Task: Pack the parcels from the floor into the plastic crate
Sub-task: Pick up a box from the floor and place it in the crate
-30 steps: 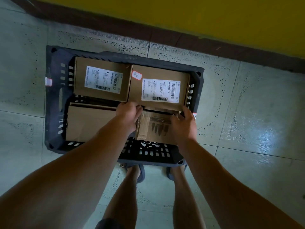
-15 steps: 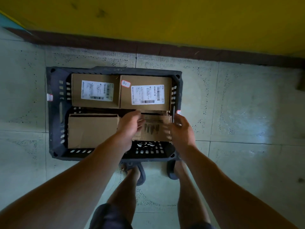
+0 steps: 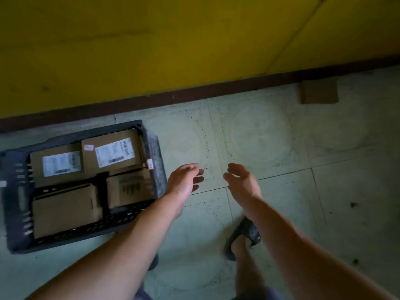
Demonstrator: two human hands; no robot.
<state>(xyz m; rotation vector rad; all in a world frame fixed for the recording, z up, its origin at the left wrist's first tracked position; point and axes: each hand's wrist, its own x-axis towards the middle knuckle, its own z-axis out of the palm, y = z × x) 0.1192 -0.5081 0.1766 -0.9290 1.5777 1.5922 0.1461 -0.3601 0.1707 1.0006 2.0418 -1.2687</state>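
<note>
The black plastic crate (image 3: 157,161) stands on the tiled floor at the left and holds several brown cardboard parcels. Two of them, one at the back left (image 3: 57,165) and one at the back right (image 3: 112,151), carry white labels. A small parcel (image 3: 129,189) lies at the crate's front right, a plain one (image 3: 65,210) at the front left. Another brown parcel (image 3: 319,92) lies on the floor by the wall, far right. My left hand (image 3: 184,180) and my right hand (image 3: 242,180) hover empty over the floor, right of the crate, fingers relaxed.
A yellow wall with a dark skirting board (image 3: 194,95) runs along the back. My foot in a dark sandal (image 3: 242,237) stands on the pale tiles between crate and far parcel. Bare tiled floor (image 3: 324,191) stretches to the right.
Both hands let go of the small parcel in the crate's front right and moved out to the right. The view swung right, bringing the floor parcel by the wall into sight.
</note>
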